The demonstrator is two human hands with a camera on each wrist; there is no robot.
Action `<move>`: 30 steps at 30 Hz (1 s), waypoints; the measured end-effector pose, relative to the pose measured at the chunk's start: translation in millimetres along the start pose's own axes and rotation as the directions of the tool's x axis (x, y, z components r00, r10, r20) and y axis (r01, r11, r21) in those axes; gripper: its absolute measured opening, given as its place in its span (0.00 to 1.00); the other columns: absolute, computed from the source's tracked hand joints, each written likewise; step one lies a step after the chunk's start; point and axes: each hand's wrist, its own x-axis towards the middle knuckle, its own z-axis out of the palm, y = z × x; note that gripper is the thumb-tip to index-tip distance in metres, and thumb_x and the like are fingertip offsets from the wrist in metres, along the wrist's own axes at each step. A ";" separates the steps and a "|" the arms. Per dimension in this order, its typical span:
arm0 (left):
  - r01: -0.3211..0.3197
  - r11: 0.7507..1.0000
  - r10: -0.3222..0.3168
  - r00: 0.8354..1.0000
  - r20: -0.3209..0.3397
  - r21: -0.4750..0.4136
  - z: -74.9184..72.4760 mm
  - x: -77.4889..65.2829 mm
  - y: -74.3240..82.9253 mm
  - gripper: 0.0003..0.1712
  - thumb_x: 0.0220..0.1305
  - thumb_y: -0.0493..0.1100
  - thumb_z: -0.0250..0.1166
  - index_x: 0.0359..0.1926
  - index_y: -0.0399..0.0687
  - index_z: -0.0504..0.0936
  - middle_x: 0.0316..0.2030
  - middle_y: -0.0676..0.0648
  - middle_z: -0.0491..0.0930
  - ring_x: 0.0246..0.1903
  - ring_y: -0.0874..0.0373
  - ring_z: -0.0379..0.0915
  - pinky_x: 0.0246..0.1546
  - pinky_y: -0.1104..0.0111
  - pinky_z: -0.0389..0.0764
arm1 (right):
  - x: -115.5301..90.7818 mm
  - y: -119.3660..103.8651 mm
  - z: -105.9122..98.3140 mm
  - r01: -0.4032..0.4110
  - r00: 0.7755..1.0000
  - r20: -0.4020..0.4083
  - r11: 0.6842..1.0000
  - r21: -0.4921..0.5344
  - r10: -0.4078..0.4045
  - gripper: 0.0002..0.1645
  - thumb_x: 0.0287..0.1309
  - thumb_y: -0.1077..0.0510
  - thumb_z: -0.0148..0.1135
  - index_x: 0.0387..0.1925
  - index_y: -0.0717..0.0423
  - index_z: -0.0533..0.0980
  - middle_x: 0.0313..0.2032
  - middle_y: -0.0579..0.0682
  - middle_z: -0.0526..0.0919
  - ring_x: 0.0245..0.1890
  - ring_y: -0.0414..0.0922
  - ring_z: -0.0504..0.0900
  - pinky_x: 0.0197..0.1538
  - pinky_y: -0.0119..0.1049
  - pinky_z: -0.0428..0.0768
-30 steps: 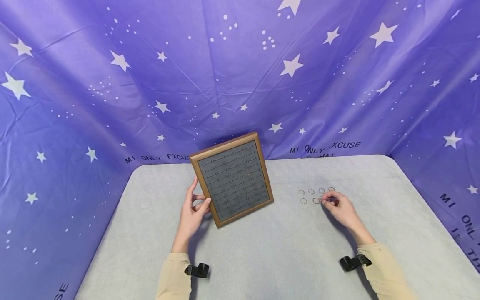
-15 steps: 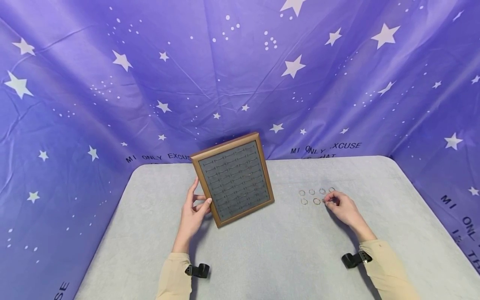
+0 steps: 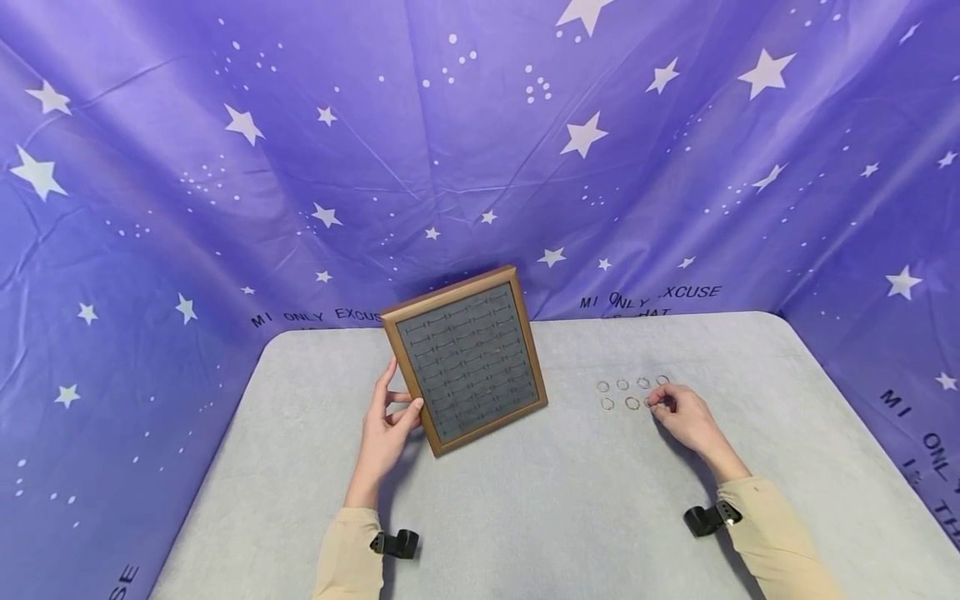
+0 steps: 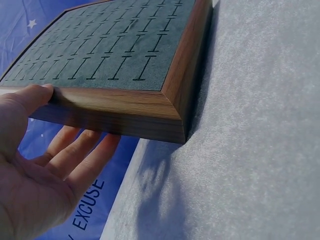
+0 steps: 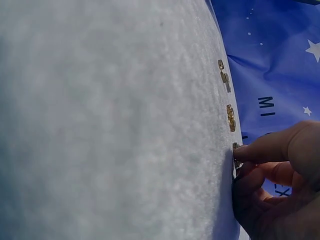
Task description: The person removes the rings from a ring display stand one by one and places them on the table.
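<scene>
My left hand (image 3: 384,432) grips the left side of a ring display tray (image 3: 468,358), thumb on the front of the frame and fingers behind. The tray has a brown wooden frame and a dark grey-green slotted pad; it stands tilted up on the table. In the left wrist view the slots (image 4: 145,67) look like rows of short bars. On the right, my right hand (image 3: 684,417) pinches a small ring (image 5: 236,154) at the table surface, partly hidden by the fingertips. Several other rings lie near it in two rows, among them a gold-toned ring (image 5: 230,118).
A pale grey cloth-like table (image 3: 555,517) spans the space under both hands. Behind and at both sides hangs a purple-blue curtain (image 3: 420,167) with white stars and lettering. Black wrist cameras sit on both sleeves.
My right hand has shifted slightly to the right, and more of the ring at its fingertips shows. The left hand and the tray have stayed in place.
</scene>
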 end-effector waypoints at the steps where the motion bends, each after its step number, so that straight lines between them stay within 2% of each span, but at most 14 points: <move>1: 0.002 1.000 -0.002 1.000 0.000 0.001 -0.1 -0.1 -0.3 0.42 0.67 0.29 0.59 0.76 0.48 0.50 0.42 0.35 0.70 0.38 0.36 0.79 0.41 0.46 0.79 | 0.1 0.0 0.0 -0.001 1.000 -0.003 1.000 -0.002 0.001 0.05 0.48 0.71 0.62 0.29 0.63 0.76 0.30 0.56 0.75 0.31 0.48 0.72 0.35 0.43 0.70; 8: 0.007 1.000 -0.007 1.000 -0.002 0.010 -0.7 -0.1 -0.6 0.42 0.67 0.30 0.59 0.76 0.49 0.50 0.43 0.34 0.70 0.38 0.36 0.79 0.41 0.48 0.80 | 1.5 1.1 -0.3 -0.013 1.000 -0.006 1.000 -0.013 0.013 0.03 0.49 0.69 0.63 0.29 0.64 0.77 0.29 0.55 0.75 0.32 0.50 0.73 0.36 0.44 0.70; 14: 0.009 1.000 -0.009 1.000 -0.011 0.005 -1.1 -1.4 -2.9 0.42 0.67 0.29 0.59 0.76 0.47 0.51 0.43 0.35 0.70 0.37 0.42 0.80 0.41 0.48 0.80 | 0.8 2.8 0.0 -0.014 1.000 -0.010 1.000 -0.006 0.014 0.03 0.50 0.69 0.64 0.30 0.63 0.78 0.30 0.56 0.76 0.32 0.49 0.73 0.36 0.44 0.71; 18: 0.041 0.999 -0.041 0.999 -0.011 0.012 -0.8 -2.8 -6.5 0.37 0.66 0.29 0.59 0.73 0.38 0.55 0.41 0.35 0.71 0.34 0.45 0.81 0.40 0.48 0.80 | -1.8 4.0 -1.7 -0.017 0.999 -0.027 1.000 0.023 0.018 0.04 0.52 0.70 0.62 0.33 0.64 0.78 0.33 0.58 0.76 0.31 0.48 0.73 0.35 0.42 0.71; 21: 0.046 0.997 -0.046 0.999 0.000 0.060 -2.3 -4.9 -9.3 0.33 0.65 0.29 0.61 0.69 0.31 0.60 0.40 0.35 0.73 0.35 0.45 0.81 0.40 0.50 0.81 | -4.8 3.7 -4.1 -0.015 0.999 -0.033 0.998 0.053 0.017 0.06 0.55 0.69 0.61 0.37 0.65 0.78 0.36 0.60 0.76 0.31 0.47 0.73 0.35 0.40 0.71; 23: 0.013 0.994 -0.014 1.000 0.007 0.108 -4.8 -7.0 -10.6 0.32 0.63 0.28 0.62 0.67 0.30 0.63 0.40 0.35 0.75 0.38 0.42 0.80 0.41 0.50 0.81 | -6.8 3.1 -6.5 -0.011 0.999 -0.036 0.997 0.071 0.013 0.08 0.56 0.69 0.60 0.39 0.66 0.78 0.38 0.61 0.76 0.32 0.46 0.74 0.35 0.38 0.72; 26: -0.078 0.980 0.076 0.997 0.015 0.183 -10.8 -9.8 -15.5 0.30 0.61 0.27 0.64 0.64 0.29 0.66 0.40 0.32 0.77 0.43 0.37 0.77 0.45 0.48 0.78 | -10.2 3.2 -10.9 0.006 0.998 -0.059 0.994 0.107 0.001 0.10 0.57 0.69 0.59 0.41 0.67 0.77 0.40 0.63 0.76 0.30 0.43 0.75 0.32 0.33 0.74; 30: -0.144 0.959 0.147 0.989 0.006 0.242 -23.2 -8.9 -34.9 0.26 0.63 0.28 0.62 0.63 0.29 0.68 0.43 0.29 0.77 0.47 0.33 0.74 0.51 0.43 0.72 | -13.8 5.4 -16.9 0.029 0.993 -0.114 0.990 0.140 -0.013 0.10 0.57 0.69 0.58 0.42 0.67 0.77 0.42 0.65 0.76 0.24 0.35 0.74 0.22 0.30 0.74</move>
